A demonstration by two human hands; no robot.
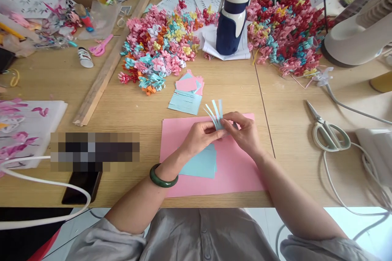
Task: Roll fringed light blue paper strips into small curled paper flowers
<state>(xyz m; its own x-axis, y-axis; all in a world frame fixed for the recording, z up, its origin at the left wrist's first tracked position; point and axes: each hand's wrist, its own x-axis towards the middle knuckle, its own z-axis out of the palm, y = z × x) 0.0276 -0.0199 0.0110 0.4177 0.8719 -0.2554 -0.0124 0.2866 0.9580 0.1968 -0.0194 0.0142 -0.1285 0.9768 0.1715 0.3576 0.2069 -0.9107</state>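
Blue slit paper [218,117]: up between both grips, above the pink sheet [241,175], loose tails fanning away from the body. Thin, bendy strips that look joined at the bottom, though fingers hide most of that end.
Left grip [200,134]: pinching the lower end of the slit paper, thumb and fingertips together.
Right grip [246,133]: closed on it too, right beside the left, near where the tails start.
Pinch tip: imo go light and stay on the uncut band, since paper this thin probably creases if you squeeze hard.
Tails tip: I'd let them splay like that and line up the bottom edge before tightening anything. Tugging one strip alone could rip it at the slit.
Pink sheet: big flat rectangle, matte-looking, lying on the wood-grain worktop [137,108].
Blue paper [200,163]: smooth pale rectangle on the pink, seems to be more than one layer, partly under the left forearm.
Slit blue card [185,102]: flat, with long parallel cuts, just beyond the pink sheet, small pink pieces [185,85] overlapping its far side.
Curly heap [165,49]: tons of looped paper bits, pink, yellow, aqua, orange, springy-looking.
Scissors [329,134]: pale handles, metal blades, well off to the right.
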